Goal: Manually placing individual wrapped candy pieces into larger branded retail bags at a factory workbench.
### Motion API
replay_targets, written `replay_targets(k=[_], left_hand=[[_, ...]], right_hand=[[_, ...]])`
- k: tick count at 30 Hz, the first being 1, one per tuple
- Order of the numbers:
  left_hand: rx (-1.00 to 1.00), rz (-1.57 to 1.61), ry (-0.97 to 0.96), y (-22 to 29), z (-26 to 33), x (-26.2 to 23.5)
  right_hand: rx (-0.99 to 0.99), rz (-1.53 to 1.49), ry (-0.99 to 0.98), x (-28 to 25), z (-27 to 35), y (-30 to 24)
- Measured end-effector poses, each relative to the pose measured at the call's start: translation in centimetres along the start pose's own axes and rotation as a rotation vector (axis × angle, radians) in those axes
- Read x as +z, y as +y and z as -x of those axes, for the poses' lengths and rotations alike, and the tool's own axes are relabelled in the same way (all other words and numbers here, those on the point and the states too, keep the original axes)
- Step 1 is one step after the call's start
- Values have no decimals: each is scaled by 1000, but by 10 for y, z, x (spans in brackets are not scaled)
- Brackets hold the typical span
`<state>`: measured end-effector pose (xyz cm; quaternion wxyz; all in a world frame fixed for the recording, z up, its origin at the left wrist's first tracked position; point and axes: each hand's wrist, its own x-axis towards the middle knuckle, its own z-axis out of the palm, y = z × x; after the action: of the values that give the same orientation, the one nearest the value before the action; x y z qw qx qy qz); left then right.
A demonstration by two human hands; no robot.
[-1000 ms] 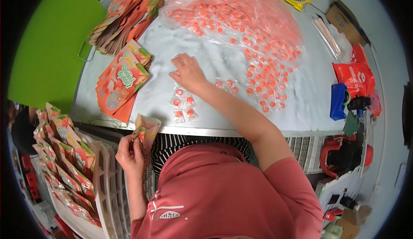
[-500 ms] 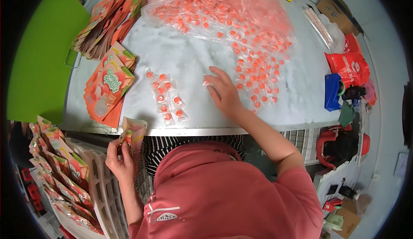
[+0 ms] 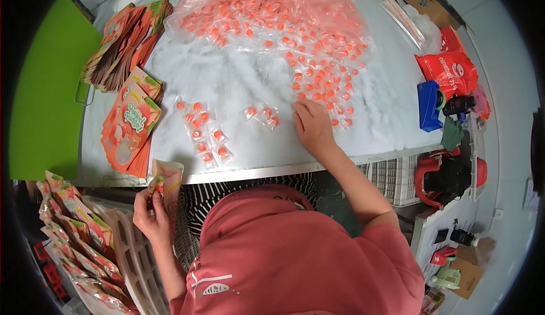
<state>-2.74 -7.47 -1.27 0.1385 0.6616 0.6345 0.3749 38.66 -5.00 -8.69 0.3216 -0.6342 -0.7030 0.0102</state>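
The white tabletop (image 3: 233, 82), smooth and veined with soft grey like marble, spreads before me. Across its far side slumps a big clear plastic bag (image 3: 267, 5), crinkled and shiny, full of orange-red rounds. At my left, glossy, plump pouches (image 3: 85, 230) stand in rows on a pale stack of trays (image 3: 136, 264). On the table's left, a thick bundle of flat pouches (image 3: 126, 48) lies far, with a spread of flat orange pouches (image 3: 129, 127) nearer. My left hand (image 3: 153, 215) is clamped on a gaping pouch (image 3: 170, 173) at the near edge — thumb and fingers pinch its side, its pale lining showing. My right hand (image 3: 314, 127) curls beside the loose packets (image 3: 326, 79); whether it grips one, I cannot tell. Smallest are the pillow-shaped clear packets — one cluster (image 3: 203, 133) near left, a smaller cluster (image 3: 264, 117) between it and my right hand.
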Motion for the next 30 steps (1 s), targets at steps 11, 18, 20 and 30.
replay_targets(k=[11,18,20,30], left_hand=[[69,55,12,6,-1,4],[54,67,-1,9,4,4],[-4,-10,-58,10,4,1],[112,1,-11,-4,-4,8]], right_hand=[[234,-444,78,19,1,-38],[-126,23,-34,63,-25,-64],[-120,29,-30,60,-26,-63],[45,28,192,-27,52,-1]])
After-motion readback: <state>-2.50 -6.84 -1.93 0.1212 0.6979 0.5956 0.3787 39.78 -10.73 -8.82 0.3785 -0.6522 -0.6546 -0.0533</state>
